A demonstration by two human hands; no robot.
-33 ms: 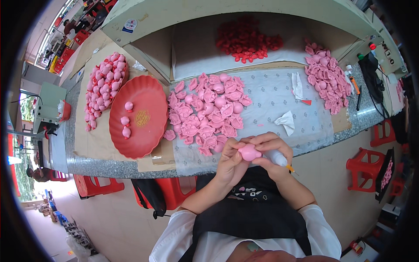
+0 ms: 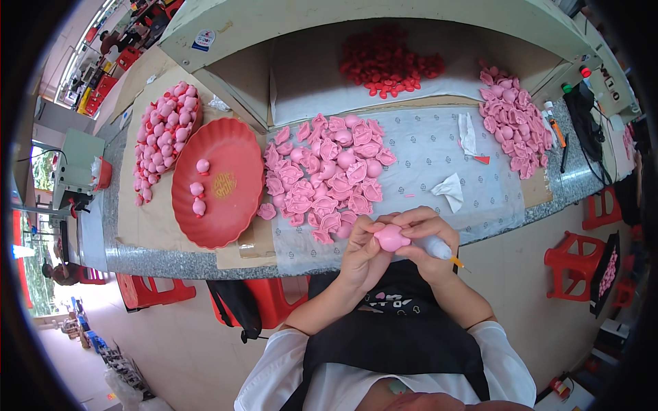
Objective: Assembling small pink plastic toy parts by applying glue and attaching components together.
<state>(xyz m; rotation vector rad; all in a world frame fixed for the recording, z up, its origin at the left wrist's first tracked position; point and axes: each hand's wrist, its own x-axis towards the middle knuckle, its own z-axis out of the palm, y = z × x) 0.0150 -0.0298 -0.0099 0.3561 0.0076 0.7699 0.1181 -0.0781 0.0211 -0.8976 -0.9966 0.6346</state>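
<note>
At the table's near edge, my left hand (image 2: 364, 255) and my right hand (image 2: 432, 233) pinch one small glossy pink rounded piece (image 2: 392, 238) between their fingertips. A white squeeze bottle (image 2: 434, 247) with a thin orange tip also sits in my right hand, tucked against the palm and pointing right. Just beyond my left hand lies a heap of pink ruffled pieces and pink balls (image 2: 325, 175). The underside of the held piece is hidden by my fingers.
Left stands a red scalloped tray (image 2: 236, 205) carrying a few pink-and-red pieces; beyond it is a heaped pile (image 2: 164, 133) of similar ones. Small red parts (image 2: 384, 61) fill the shelf. Another pink pile (image 2: 510, 123) lies right, near markers (image 2: 556, 130). Crumpled white paper (image 2: 449, 192) rests on the sheet.
The pink piece has turned very slightly between my fingertips. Both hands stay in the same place, and the bottle remains in my right hand.
</note>
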